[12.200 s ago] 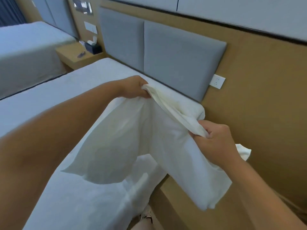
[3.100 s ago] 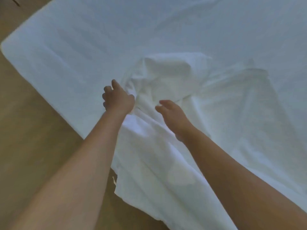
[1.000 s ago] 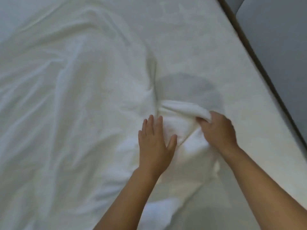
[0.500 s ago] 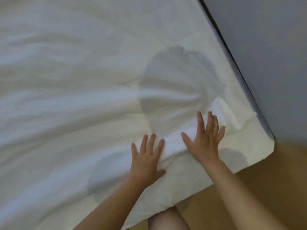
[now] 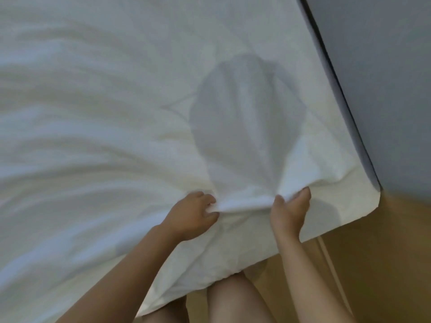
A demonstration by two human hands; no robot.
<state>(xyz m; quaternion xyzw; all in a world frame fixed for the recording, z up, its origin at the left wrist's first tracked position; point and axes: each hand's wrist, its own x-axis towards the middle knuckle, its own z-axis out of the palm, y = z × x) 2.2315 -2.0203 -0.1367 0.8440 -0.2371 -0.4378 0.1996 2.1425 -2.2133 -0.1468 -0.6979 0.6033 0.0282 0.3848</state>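
The near edge of the bed (image 5: 338,220) was seen running from the lower left up to a corner at the right, close beside the grey headboard (image 5: 384,66), with a dark gap between them. Beyond that edge a wooden surface (image 5: 384,264) lay open, and the person's legs (image 5: 233,299) were pressed against the bed's side. The white sheet (image 5: 116,136) was spread over the bed, rumpled into long soft folds at the left and shadowed in the middle. Near the edge it was gathered into a raised ridge: one end was gripped in the curled fingers of the left hand (image 5: 191,215), the other pinched between thumb and fingers of the right hand (image 5: 291,213).
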